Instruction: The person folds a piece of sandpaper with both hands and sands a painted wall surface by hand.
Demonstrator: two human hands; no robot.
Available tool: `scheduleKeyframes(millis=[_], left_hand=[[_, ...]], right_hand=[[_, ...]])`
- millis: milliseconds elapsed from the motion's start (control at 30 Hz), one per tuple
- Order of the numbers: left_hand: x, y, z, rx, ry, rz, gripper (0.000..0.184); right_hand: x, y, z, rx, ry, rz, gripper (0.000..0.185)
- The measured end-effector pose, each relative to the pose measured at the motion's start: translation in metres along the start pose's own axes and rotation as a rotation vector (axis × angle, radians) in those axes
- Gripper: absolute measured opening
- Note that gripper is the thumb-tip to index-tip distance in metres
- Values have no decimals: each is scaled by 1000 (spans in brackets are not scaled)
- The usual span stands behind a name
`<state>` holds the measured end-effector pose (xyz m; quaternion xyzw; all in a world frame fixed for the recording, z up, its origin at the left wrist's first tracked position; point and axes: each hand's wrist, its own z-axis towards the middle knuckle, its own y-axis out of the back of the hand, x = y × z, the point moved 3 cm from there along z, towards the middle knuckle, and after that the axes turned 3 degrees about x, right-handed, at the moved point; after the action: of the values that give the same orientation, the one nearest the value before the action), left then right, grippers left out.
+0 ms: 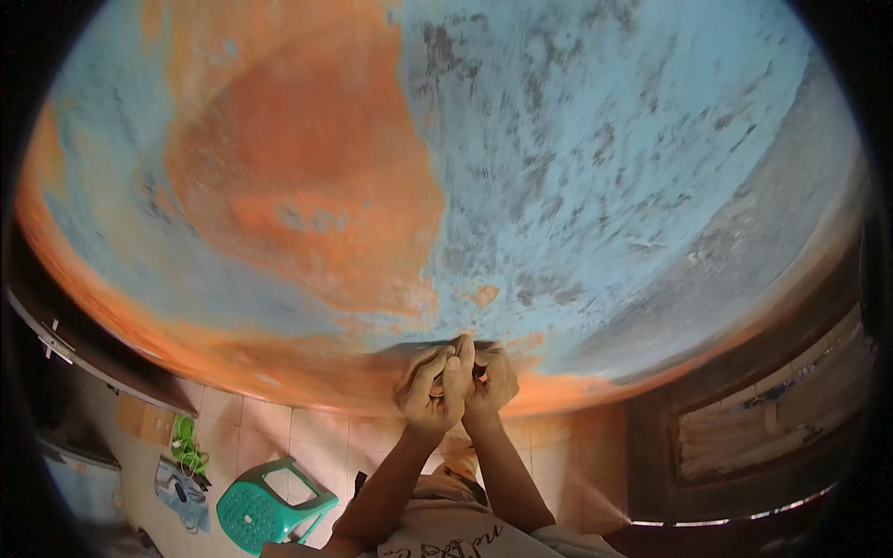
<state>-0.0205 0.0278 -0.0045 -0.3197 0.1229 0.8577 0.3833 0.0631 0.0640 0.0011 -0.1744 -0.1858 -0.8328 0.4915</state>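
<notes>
The wall (558, 139) filled most of the view in front of the person, blue on one side and orange on the other, with dark scuffs through the blue and a small orange patch (483, 296) just beyond the hands. Low on this surface, at the ragged edge where the colours met, the left hand (430, 383) and right hand (493, 379) sat side by side, appearing to touch each other. The fingers of both were bent inward; whether they gripped something small or closed on nothing could not be told, since the palms were shaded. Work this close to the paint probably called for light, even pressure, steadied by one hand against the other, and for fingertips held clear enough to see the contact. Both forearms rose from the chest in a narrow V, elbows low and apart, wrists close together, a pose that seemed to favour small, controlled movements over broad sweeps. Below them showed the person's printed shirt (446, 535) and, farther out, the tiled floor (316, 428), a green plastic stool (249, 511), a bright green coil (186, 446) and a cardboard box (144, 418).
</notes>
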Motion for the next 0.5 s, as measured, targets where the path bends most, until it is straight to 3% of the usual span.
scheduleKeyframes(millis=[333, 500], left_hand=[[6, -8, -6, -57, -9, -38, 10], [-3, -4, -3, -22, 94, -46, 8]], right_hand=[[-5, -1, 2, -15, -63, 54, 26], [8, 8, 2, 24, -130, 82, 27]])
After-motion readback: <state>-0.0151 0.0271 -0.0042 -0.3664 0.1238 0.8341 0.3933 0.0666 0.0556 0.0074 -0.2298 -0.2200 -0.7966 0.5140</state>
